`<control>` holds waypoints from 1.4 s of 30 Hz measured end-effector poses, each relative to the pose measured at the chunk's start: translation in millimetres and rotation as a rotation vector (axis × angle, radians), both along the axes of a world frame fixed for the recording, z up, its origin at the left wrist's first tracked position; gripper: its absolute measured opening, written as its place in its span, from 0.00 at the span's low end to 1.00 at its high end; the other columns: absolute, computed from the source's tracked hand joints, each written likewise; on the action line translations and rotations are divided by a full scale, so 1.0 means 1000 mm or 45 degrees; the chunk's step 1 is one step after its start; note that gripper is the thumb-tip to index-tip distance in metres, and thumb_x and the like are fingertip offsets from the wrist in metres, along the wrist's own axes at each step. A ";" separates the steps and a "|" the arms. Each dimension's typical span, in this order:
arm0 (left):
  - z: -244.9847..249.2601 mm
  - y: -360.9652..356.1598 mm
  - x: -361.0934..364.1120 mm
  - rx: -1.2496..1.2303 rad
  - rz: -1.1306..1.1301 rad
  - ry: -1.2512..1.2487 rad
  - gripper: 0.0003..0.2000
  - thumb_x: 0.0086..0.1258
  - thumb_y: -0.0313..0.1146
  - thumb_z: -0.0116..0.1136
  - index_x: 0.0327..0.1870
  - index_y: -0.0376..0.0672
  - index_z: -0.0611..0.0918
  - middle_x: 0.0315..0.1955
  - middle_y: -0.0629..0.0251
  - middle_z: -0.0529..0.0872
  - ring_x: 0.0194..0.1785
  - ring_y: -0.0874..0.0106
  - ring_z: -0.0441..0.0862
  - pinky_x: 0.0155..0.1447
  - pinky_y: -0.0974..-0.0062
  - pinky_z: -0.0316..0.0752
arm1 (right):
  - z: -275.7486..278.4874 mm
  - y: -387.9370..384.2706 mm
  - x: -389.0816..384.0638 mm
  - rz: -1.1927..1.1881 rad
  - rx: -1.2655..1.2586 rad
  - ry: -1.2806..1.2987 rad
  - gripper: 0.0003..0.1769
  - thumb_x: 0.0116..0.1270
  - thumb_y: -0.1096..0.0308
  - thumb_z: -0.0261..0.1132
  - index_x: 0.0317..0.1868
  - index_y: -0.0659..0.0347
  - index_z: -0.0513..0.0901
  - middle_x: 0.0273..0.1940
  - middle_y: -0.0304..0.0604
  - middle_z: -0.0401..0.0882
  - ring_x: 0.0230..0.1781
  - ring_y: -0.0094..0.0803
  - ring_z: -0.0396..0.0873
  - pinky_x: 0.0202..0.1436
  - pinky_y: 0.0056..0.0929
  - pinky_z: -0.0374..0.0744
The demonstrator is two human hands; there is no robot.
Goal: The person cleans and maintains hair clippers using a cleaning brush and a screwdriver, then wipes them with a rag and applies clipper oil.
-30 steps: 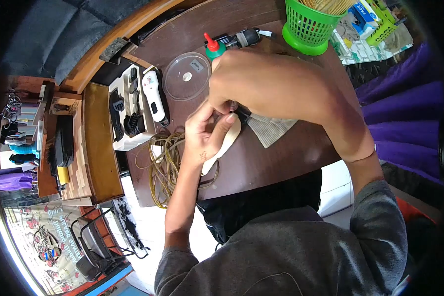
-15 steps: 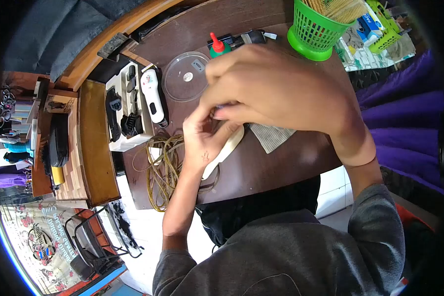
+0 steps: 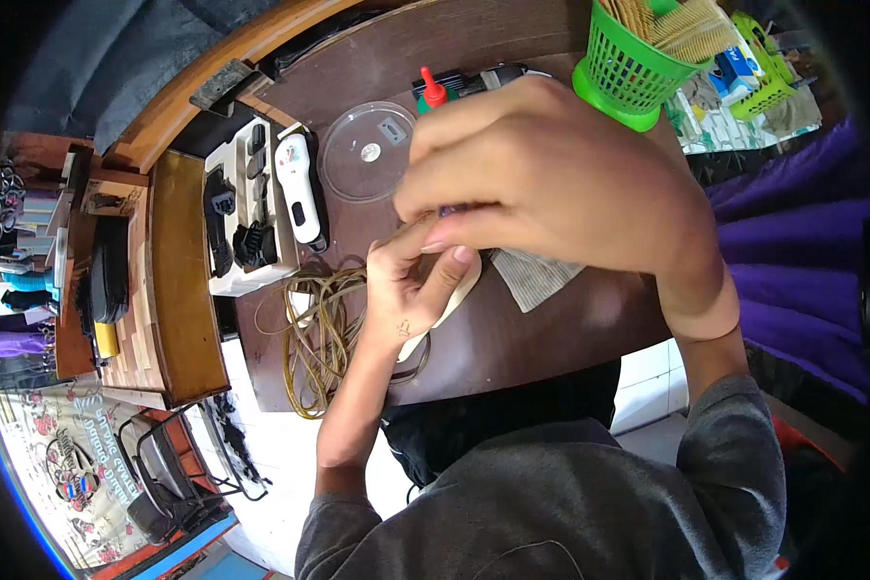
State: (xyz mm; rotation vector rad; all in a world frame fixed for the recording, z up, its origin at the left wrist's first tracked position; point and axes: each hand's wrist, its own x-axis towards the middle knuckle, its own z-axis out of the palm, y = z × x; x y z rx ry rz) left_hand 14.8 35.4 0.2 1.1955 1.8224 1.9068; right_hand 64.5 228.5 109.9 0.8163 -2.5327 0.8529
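Note:
Over the dark brown table (image 3: 512,343) my two hands meet. Curled and closed, my right hand (image 3: 532,179) has its thumb and fingers pressed together around a small dark purple thing (image 3: 454,209), mostly hidden; I cannot make out its kind. My left hand (image 3: 404,290) is just below it, thumb and fingers bent together at the right fingertips, and whatever lies between them is hidden. Under the left hand lies a long cream-coloured piece (image 3: 462,290), partly covered. A grey striped cloth (image 3: 536,280) is on the table below my right wrist.
Left of my hands are a coiled yellowish cord (image 3: 309,358), a white hair clipper (image 3: 302,193) and a white tray (image 3: 251,275) of black attachments. A clear round lid (image 3: 343,159), a red-tipped bottle (image 3: 433,87) and a green basket (image 3: 638,63) with combs stand farther back.
My right hand has shifted slightly right and down, and the small purple thing shows more between its fingers. My left thumb has moved in toward the right fingertips.

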 end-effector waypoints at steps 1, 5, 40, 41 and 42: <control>0.000 -0.002 0.000 -0.081 0.029 -0.019 0.12 0.62 0.21 0.71 0.47 0.34 0.86 0.37 0.60 0.89 0.40 0.75 0.85 0.45 0.77 0.79 | -0.001 0.000 -0.002 0.003 -0.127 -0.071 0.08 0.59 0.69 0.72 0.35 0.63 0.85 0.31 0.43 0.80 0.32 0.39 0.83 0.36 0.32 0.79; -0.005 -0.012 -0.005 -0.215 0.038 -0.168 0.14 0.65 0.19 0.68 0.52 0.34 0.85 0.40 0.64 0.89 0.41 0.81 0.83 0.44 0.82 0.76 | -0.009 0.004 -0.010 0.084 -0.098 0.036 0.07 0.58 0.71 0.72 0.36 0.63 0.87 0.35 0.43 0.82 0.34 0.36 0.85 0.36 0.31 0.79; -0.003 0.007 -0.010 0.141 -0.141 -0.528 0.13 0.71 0.22 0.63 0.55 0.34 0.81 0.42 0.67 0.85 0.46 0.81 0.80 0.51 0.80 0.76 | 0.003 0.003 -0.002 -0.116 -0.038 -0.101 0.23 0.57 0.85 0.62 0.54 0.62 0.85 0.46 0.48 0.84 0.42 0.35 0.85 0.42 0.29 0.82; -0.005 0.006 -0.010 0.159 -0.131 -0.489 0.14 0.69 0.21 0.65 0.54 0.35 0.81 0.41 0.68 0.84 0.45 0.82 0.80 0.50 0.80 0.77 | 0.005 0.000 0.001 -0.086 -0.057 -0.164 0.23 0.57 0.85 0.61 0.54 0.62 0.85 0.48 0.50 0.84 0.44 0.38 0.85 0.45 0.30 0.82; -0.006 0.005 -0.010 0.164 -0.123 -0.486 0.14 0.69 0.21 0.65 0.54 0.35 0.81 0.41 0.68 0.84 0.45 0.82 0.80 0.50 0.80 0.77 | 0.006 -0.002 0.001 -0.058 -0.077 -0.225 0.23 0.57 0.85 0.60 0.54 0.62 0.85 0.50 0.51 0.85 0.45 0.41 0.86 0.48 0.32 0.82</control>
